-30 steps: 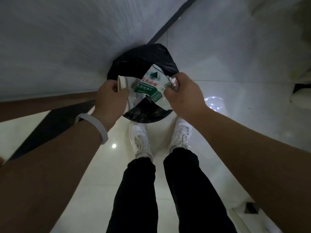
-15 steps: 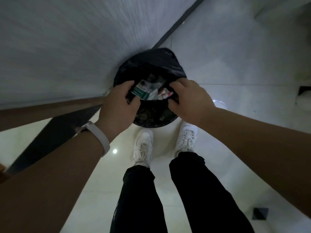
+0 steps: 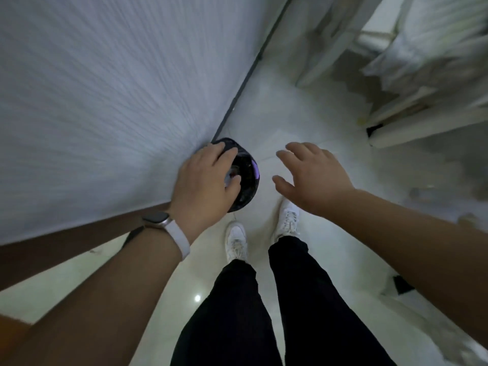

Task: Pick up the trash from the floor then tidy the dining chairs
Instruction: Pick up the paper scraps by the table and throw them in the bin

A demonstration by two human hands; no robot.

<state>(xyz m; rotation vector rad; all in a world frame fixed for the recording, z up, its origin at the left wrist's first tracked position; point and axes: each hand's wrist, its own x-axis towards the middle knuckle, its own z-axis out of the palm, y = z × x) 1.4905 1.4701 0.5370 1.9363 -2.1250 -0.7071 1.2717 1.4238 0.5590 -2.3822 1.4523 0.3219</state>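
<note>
A round trash bin (image 3: 249, 175) lined with a black bag stands on the floor against the wall, right in front of my feet. Pale trash (image 3: 233, 171) shows dimly inside it. My left hand (image 3: 204, 180) hovers over the bin's left half with fingers relaxed and holds nothing. My right hand (image 3: 311, 175) is spread with straight fingers above the floor just right of the bin, also empty. No dining chair can be made out with certainty.
A white ribbed wall (image 3: 105, 101) with a brown skirting fills the left. Pale furniture with white cloth (image 3: 422, 62) stands at the upper right, blurred. My white shoes (image 3: 236, 241) stand on glossy white tiles.
Both hands let go of the bottle label and wrappers into the bin and pulled back and up. The view rose and widened, so the bin looks smaller.
</note>
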